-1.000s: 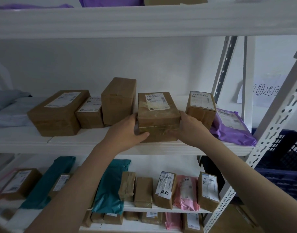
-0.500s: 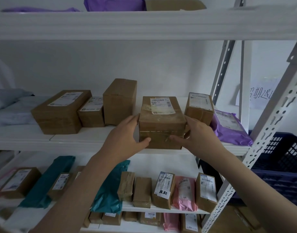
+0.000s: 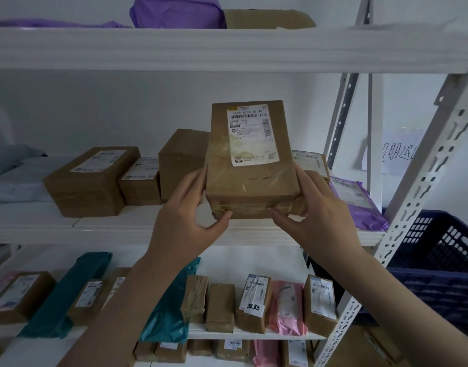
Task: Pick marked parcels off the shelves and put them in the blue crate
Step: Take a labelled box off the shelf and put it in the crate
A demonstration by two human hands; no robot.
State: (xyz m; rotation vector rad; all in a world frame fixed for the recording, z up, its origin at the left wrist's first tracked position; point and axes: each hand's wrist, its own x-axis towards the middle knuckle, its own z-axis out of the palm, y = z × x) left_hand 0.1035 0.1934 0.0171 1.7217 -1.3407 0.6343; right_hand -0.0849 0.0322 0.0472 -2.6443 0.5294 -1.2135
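- Change vs a sec ago: the brown carton (image 3: 250,165) sat flat near the front edge of the middle shelf (image 3: 108,229); now it's up off the board and tipped back, label (image 3: 251,133) facing me.
- L hand (image 3: 186,221) grasps its left side, thumb under the near bottom edge. R hand (image 3: 317,221) grasps the right side, thumb likewise under the bottom edge.
- Meaning, I reckon: this is the check step, reading the label for a mark. I see printed text & barcodes only, no handwritten mark, but some print is too small to tell.
- Blue crate (image 3: 444,263) is low at right, beyond the rack's front-right upright (image 3: 423,197).
- Around: tall carton (image 3: 182,162) just behind-left of the held one, small labelled box (image 3: 311,161) behind-right, purple mailer (image 3: 357,200) at the shelf's right end.
- Lower shelf: a small parcel with a handwritten tag (image 3: 254,300), maybe a marked one.
- In the way: that upright stands betw. carton & crate; I'd bring it out past the front edge first.
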